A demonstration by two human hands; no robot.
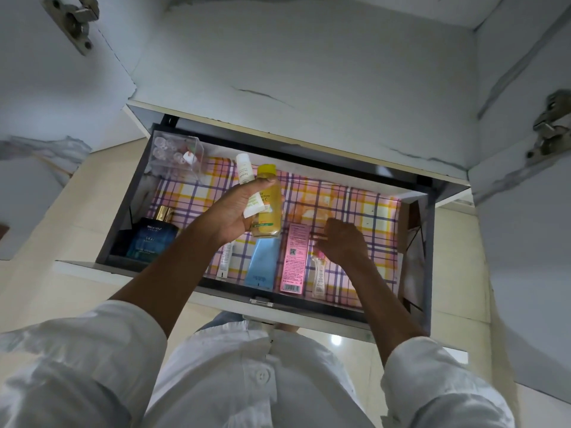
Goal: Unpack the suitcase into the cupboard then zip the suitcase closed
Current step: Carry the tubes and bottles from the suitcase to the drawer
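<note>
Above the open dark-framed drawer (123,205) lined with glossy plaid paper, the left hand (238,208) grips a yellow plastic bottle (270,202) and a white squeeze tube (247,177). The right hand (343,239), fingers curled, pinches a small clear bottle (319,273) beside the pink carton (293,257) near the front edge.

We can't see what the right hand (341,242) has under its fingers, they're curled away from us. The left forearm (173,267) hides part of the white tube (225,261), and its print's too tiny to read.
</note>
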